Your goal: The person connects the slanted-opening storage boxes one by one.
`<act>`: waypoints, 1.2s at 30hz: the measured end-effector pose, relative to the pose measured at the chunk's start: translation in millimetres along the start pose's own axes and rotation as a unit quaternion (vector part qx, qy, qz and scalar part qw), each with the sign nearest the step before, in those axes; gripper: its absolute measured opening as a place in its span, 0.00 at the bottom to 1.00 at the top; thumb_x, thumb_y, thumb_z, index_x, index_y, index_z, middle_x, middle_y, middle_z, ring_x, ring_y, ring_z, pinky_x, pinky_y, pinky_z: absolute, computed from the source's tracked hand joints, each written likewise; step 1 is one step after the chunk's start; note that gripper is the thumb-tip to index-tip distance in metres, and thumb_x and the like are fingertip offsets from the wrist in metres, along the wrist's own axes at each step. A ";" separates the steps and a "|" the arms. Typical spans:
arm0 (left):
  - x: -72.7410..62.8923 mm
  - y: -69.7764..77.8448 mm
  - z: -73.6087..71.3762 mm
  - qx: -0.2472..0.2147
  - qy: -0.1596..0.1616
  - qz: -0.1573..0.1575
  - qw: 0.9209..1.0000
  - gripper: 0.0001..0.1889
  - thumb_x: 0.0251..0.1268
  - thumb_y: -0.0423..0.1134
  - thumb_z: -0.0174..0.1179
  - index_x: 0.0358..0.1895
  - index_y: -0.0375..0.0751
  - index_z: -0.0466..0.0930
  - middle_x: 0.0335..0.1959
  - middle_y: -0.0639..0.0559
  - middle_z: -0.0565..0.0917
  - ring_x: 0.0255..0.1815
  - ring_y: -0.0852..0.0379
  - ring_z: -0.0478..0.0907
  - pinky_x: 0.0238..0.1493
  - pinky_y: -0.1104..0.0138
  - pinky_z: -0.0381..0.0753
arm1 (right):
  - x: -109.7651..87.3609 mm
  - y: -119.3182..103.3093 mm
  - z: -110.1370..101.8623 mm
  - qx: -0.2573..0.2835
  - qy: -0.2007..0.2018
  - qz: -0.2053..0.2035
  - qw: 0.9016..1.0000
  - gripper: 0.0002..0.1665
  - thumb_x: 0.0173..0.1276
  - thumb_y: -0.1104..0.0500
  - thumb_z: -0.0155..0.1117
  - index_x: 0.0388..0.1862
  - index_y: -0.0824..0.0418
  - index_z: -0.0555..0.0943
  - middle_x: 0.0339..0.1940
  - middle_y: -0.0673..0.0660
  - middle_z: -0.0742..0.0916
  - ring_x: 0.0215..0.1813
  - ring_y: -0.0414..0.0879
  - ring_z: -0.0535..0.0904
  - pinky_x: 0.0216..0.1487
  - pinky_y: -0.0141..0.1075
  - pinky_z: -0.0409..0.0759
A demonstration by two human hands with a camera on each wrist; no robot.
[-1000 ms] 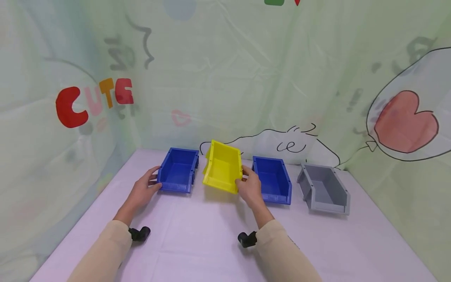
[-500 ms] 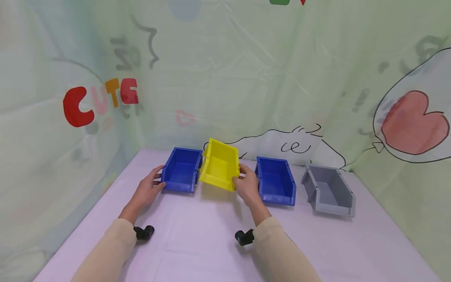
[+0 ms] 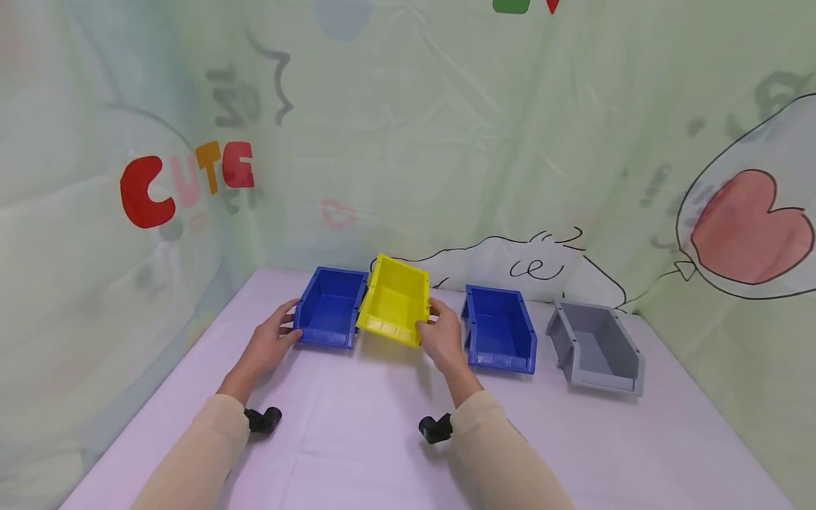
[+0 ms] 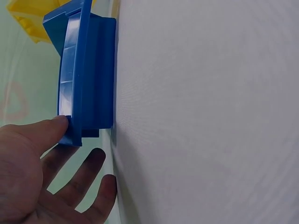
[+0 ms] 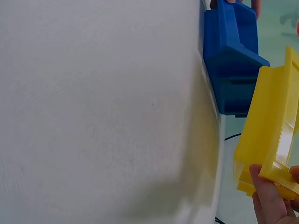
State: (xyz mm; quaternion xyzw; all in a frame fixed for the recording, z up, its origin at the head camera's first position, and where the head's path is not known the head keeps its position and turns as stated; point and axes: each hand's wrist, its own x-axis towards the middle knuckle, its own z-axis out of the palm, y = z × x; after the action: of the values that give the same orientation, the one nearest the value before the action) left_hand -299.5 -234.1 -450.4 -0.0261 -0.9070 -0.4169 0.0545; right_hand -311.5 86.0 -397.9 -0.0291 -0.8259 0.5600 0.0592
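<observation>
My right hand [image 3: 443, 338] grips the yellow storage bin [image 3: 397, 301] by its right side near the front corner. The bin is held tilted, its left edge overlapping the right wall of the left blue bin [image 3: 330, 308]. In the right wrist view the yellow bin [image 5: 266, 116] hangs clear of the table, casting a shadow. My left hand [image 3: 268, 347] holds the left blue bin at its left front corner, thumb on the front lip and a finger behind it in the left wrist view. That blue bin [image 4: 98, 74] rests on the table.
A second blue bin [image 3: 497, 329] stands right of my right hand, with a grey bin [image 3: 596, 347] beyond it. All sit on a white-covered table [image 3: 357, 439]. A printed curtain [image 3: 414, 142] closes off the back and sides.
The yellow bin, in my right hand, has moved left and now meets the left blue bin's side in the head view. My left hand keeps its hold; the head view has shifted slightly.
</observation>
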 end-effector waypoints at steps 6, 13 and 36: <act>-1.3 -1.6 0.1 -0.008 -0.001 -0.001 1.000 0.36 0.79 0.35 0.55 0.84 0.46 0.51 0.74 0.27 0.69 0.70 0.30 0.74 0.69 0.42 0.77 | 0.2 1.1 0.9 -0.019 0.002 -0.007 1.000 0.38 0.70 0.71 0.58 0.79 0.64 0.67 0.66 0.65 0.79 0.59 0.59 0.80 0.58 0.46 0.87; 0.0 -0.7 -0.4 -0.008 0.004 0.000 1.000 0.35 0.80 0.34 0.54 0.84 0.47 0.51 0.74 0.28 0.69 0.70 0.30 0.75 0.69 0.42 0.77 | 0.1 1.7 0.1 -0.020 0.004 -0.011 1.000 0.38 0.69 0.73 0.56 0.79 0.66 0.66 0.67 0.67 0.79 0.60 0.60 0.80 0.60 0.48 0.87; -3.9 0.2 -0.6 -0.008 0.009 0.013 1.000 0.35 0.78 0.35 0.56 0.83 0.45 0.53 0.73 0.27 0.71 0.68 0.30 0.76 0.68 0.42 0.78 | 2.4 2.9 2.0 -0.025 -0.005 -0.010 1.000 0.38 0.72 0.71 0.57 0.81 0.63 0.64 0.70 0.64 0.76 0.64 0.59 0.79 0.61 0.47 0.86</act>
State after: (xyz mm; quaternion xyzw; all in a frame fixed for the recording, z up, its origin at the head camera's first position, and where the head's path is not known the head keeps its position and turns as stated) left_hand -295.6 -234.4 -450.4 -0.0346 -0.9028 -0.4233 0.0674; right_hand -314.2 85.5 -401.2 -0.0192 -0.8402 0.5386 0.0599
